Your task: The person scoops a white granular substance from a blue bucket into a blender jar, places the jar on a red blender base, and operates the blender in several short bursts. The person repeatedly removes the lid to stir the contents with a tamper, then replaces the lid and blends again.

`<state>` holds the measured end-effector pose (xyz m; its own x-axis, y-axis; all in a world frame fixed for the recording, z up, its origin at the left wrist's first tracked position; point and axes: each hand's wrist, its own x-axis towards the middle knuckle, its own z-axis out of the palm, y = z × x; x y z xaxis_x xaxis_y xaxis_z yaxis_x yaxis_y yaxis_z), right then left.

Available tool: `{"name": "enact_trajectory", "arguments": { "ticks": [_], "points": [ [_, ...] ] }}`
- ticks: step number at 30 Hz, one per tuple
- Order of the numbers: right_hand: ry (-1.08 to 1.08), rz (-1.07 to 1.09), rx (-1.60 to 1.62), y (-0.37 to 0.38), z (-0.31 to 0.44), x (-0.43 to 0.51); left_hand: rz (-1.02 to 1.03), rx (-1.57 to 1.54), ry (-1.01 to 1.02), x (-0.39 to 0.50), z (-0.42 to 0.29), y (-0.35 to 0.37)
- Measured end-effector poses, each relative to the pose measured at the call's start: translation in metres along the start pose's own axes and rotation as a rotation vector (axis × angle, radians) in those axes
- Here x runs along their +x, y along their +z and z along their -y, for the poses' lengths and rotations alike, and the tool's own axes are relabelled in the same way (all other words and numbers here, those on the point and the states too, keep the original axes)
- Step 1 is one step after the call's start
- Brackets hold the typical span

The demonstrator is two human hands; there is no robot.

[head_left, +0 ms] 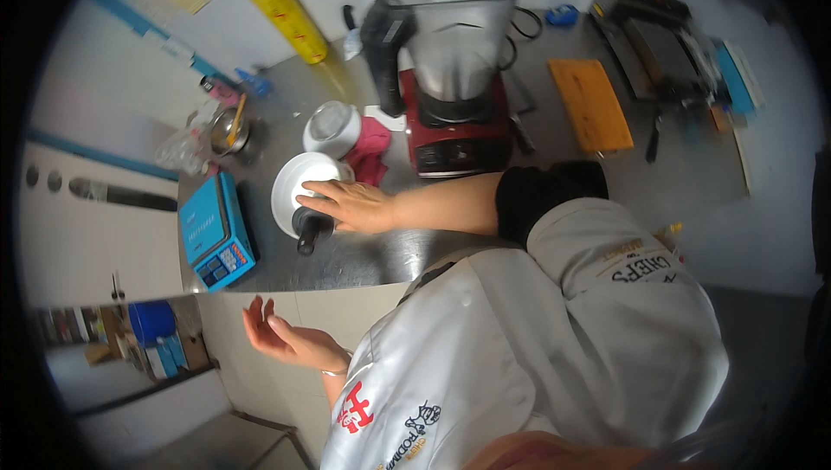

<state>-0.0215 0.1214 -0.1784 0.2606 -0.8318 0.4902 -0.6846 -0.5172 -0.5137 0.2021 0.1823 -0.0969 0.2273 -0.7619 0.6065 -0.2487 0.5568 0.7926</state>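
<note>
My right hand (357, 205) reaches over a white bowl (280, 194) on the steel worktop, its fingers spread. Right by its fingers, a black tool with a short handle and a round collar (313, 231) rests at the bowl's near edge; it looks like a blender tamper. Whether the fingers touch it is hard to make out. Below the worktop's front edge hangs my left hand (292, 340), empty, with its fingers loosely curled and apart. Behind the bowl stands a second white container (332, 129), beside a red cloth (370, 155).
A red-based blender (461, 139) with a clear jug stands behind my right forearm. To the left are a blue digital scale (217, 230) and a metal bowl (228, 132). A yellow film roll (279, 9) leans at the back; a wooden board (591, 105) and a knife (654, 137) lie right.
</note>
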Motion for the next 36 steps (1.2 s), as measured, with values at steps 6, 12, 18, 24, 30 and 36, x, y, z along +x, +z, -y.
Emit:
{"name": "enact_trajectory", "arguments": {
  "ticks": [6, 12, 18, 24, 30, 36],
  "points": [
    [0.198, -0.267, 0.016, -0.074, 0.012, -0.148, 0.288, 0.020, 0.583, 0.002, -0.017, 0.031],
    [0.970, -0.730, -0.742, -0.162, -0.017, -0.337, 0.480, -0.159, 0.451, -0.010, -0.028, 0.083],
    [1.733, -0.597, -0.023, -0.182, -0.029, -0.459, 0.872, -0.326, 0.379, -0.021, -0.048, 0.136],
    [1.709, -0.802, 0.614, -0.175, -0.011, -0.448, 1.542, -0.129, 0.338, -0.037, -0.052, 0.179],
    [1.384, -0.823, 0.675, -0.211, 0.026, -0.366, 1.875, -0.132, 0.017, -0.077, -0.061, 0.210],
    [0.939, -0.881, 0.703, -0.241, 0.058, -0.292, 1.717, -0.374, -0.690, -0.081, -0.089, 0.228]
  ]
}}
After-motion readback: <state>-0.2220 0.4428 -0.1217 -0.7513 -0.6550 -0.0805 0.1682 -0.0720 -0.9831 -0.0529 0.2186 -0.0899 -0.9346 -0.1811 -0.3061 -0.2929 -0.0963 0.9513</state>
